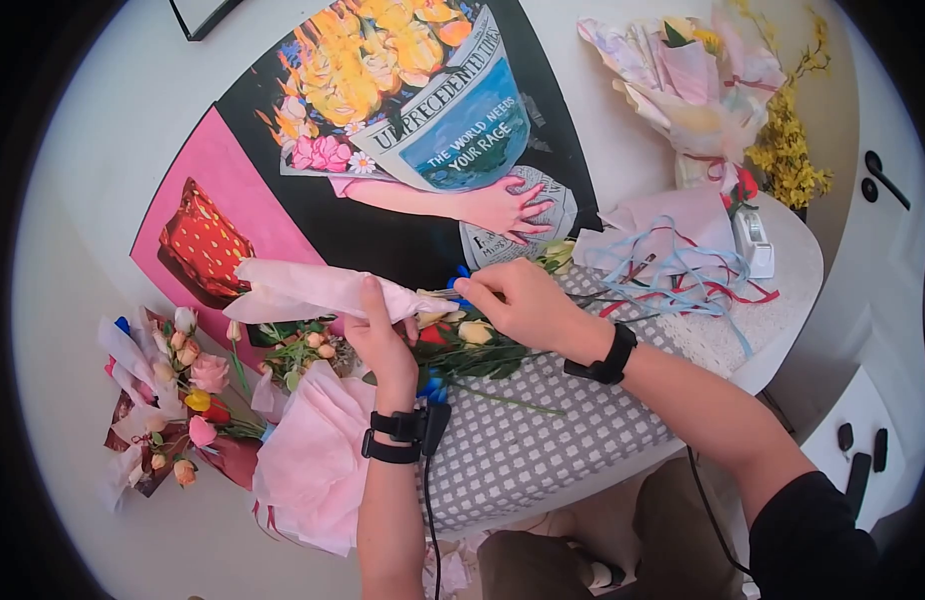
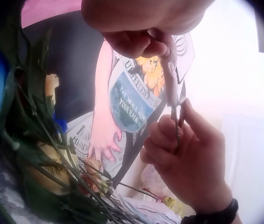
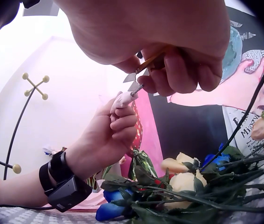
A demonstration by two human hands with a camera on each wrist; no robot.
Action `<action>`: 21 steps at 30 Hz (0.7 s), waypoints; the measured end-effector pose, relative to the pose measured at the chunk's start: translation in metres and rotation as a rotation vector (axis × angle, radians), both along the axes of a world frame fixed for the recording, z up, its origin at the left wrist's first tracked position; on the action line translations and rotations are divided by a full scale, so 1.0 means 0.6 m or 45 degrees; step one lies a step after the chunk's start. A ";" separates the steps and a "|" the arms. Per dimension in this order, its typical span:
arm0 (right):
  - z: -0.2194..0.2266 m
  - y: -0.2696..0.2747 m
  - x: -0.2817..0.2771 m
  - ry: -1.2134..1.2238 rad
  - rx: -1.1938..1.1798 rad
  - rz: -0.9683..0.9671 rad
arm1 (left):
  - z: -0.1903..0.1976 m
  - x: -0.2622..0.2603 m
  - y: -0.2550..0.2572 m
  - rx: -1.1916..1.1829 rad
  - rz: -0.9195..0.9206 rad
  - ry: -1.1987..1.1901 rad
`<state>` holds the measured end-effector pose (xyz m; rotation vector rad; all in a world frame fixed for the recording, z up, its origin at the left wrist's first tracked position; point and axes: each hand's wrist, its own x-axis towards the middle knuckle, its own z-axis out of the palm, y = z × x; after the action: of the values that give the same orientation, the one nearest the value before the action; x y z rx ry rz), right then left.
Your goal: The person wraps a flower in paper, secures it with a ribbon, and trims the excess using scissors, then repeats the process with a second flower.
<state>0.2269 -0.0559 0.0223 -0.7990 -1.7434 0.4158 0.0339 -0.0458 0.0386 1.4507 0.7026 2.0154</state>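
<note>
My left hand (image 1: 383, 345) grips a slim bundle rolled in pale pink wrapping paper (image 1: 308, 290) above the table. A short stem end (image 3: 136, 91) pokes out of the narrow end of the roll. Curled round orange-handled scissors (image 3: 153, 60), my right hand (image 1: 523, 305) holds their blades right at that stem end. Below the hands lie loose flowers: cream roses (image 3: 185, 186), a red bloom (image 1: 435, 335) and blue roses (image 3: 113, 205) with long green stems. In the left wrist view, both hands meet around the paper's narrow end.
Pink wrapping paper (image 1: 313, 455) and finished-looking bouquets (image 1: 188, 385) are at the left. Tangled blue and red ribbons (image 1: 683, 270) lie on the right, near a white tape dispenser (image 1: 754, 243). A wrapped bouquet (image 1: 698, 90) stands at the back. A grey patterned cloth (image 1: 523, 445) covers the table.
</note>
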 end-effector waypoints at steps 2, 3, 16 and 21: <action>0.000 0.000 0.000 0.008 0.003 0.005 | -0.001 0.003 -0.001 0.008 0.002 0.037; 0.000 0.000 0.000 0.000 0.020 0.003 | -0.002 0.005 -0.001 0.009 0.005 0.040; 0.004 -0.007 0.001 -0.094 0.045 -0.051 | -0.005 -0.006 0.001 0.016 -0.001 0.056; -0.003 -0.003 -0.004 -0.043 0.090 -0.017 | -0.003 0.010 -0.003 0.036 0.053 0.081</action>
<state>0.2245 -0.0579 0.0202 -0.7710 -1.7737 0.3318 0.0398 -0.0478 0.0368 1.5339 0.7395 2.0258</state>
